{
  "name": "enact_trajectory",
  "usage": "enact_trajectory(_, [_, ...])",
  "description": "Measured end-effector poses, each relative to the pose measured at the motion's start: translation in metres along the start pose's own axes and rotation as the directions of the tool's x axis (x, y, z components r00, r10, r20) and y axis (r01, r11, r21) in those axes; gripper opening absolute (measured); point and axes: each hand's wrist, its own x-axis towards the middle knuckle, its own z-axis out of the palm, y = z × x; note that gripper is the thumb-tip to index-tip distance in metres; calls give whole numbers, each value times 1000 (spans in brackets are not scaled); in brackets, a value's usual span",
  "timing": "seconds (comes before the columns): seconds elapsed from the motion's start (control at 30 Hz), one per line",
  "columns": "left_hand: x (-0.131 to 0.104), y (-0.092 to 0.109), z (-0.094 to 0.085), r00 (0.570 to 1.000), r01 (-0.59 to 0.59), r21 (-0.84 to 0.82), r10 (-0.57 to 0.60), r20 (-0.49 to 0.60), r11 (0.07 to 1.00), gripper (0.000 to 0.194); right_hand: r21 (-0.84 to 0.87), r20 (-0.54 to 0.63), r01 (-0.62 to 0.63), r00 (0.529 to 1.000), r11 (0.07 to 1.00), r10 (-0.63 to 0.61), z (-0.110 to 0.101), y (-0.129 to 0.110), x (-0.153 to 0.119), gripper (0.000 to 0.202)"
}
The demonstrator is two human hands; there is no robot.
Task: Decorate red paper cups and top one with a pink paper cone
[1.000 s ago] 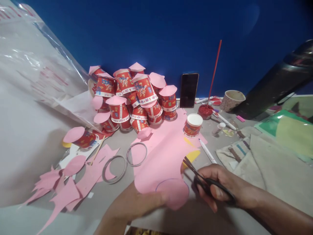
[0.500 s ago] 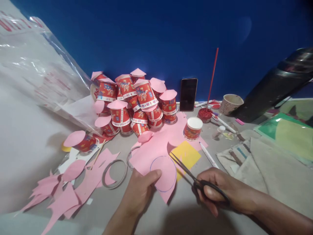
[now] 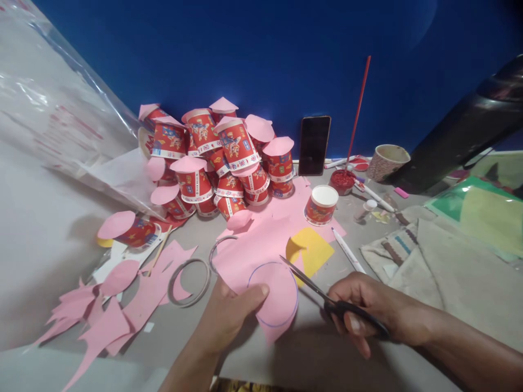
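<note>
A sheet of pink paper (image 3: 281, 291) with a circle drawn on it in blue is pinched by my left hand (image 3: 241, 310), thumb on top. My right hand (image 3: 363, 310) has its fingers through the handles of a pair of black scissors (image 3: 308, 283). The blades look closed or nearly so, their tips at the top right of the drawn circle. Along its right side the paper's edge runs close to the blue line. A yellow paper piece (image 3: 312, 250) lies beyond the blades, with a bit of pink on it.
Red paper cups (image 3: 194, 182) with pink cone tops are stacked behind. Pink scraps (image 3: 143, 310) and a grey ring (image 3: 189, 282) lie left. A lone cup (image 3: 321, 206), a marker (image 3: 347, 249), a phone (image 3: 314, 146), a pot with a red stick (image 3: 342, 181) and a black bottle (image 3: 461, 130) stand or lie right.
The pink paper has shifted slightly in my left hand, its lower point moving left. The scissors' blades have closed somewhat at the circle's edge. The whole view has tilted down slightly.
</note>
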Motion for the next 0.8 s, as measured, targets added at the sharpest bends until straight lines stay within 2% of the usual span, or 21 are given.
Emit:
enact_trajectory(0.2, [-3, 6, 5, 996, -71, 154, 79, -49, 986, 16, 23, -22, -9, 1000, 1000, 10, -1, 6, 2, 79])
enact_trajectory(0.27, [-4, 6, 5, 996, -70, 179, 77, -35, 981, 13, 35, -25, -8, 1000, 999, 9, -1, 8, 3, 78])
enact_trajectory(0.33, [-4, 3, 3, 996, -71, 193, 80, -38, 979, 14, 40, -22, -9, 1000, 999, 10, -1, 8, 3, 77])
enact_trajectory(0.5, [-2, 0, 3, 993, -51, 210, 72, -91, 976, 41, 31, -21, -16, 1000, 999, 17, -2, 5, 2, 77])
enact_trajectory(0.67, [-1, 7, 4, 996, -85, 163, 91, -26, 983, 42, 35, -20, -9, 1000, 999, 10, -4, 9, 3, 74])
enact_trajectory(0.8, [1, 5, 1, 999, -51, 136, 48, 24, 989, 43, 53, -21, 1, 1000, 999, 0, -6, 12, 5, 73])
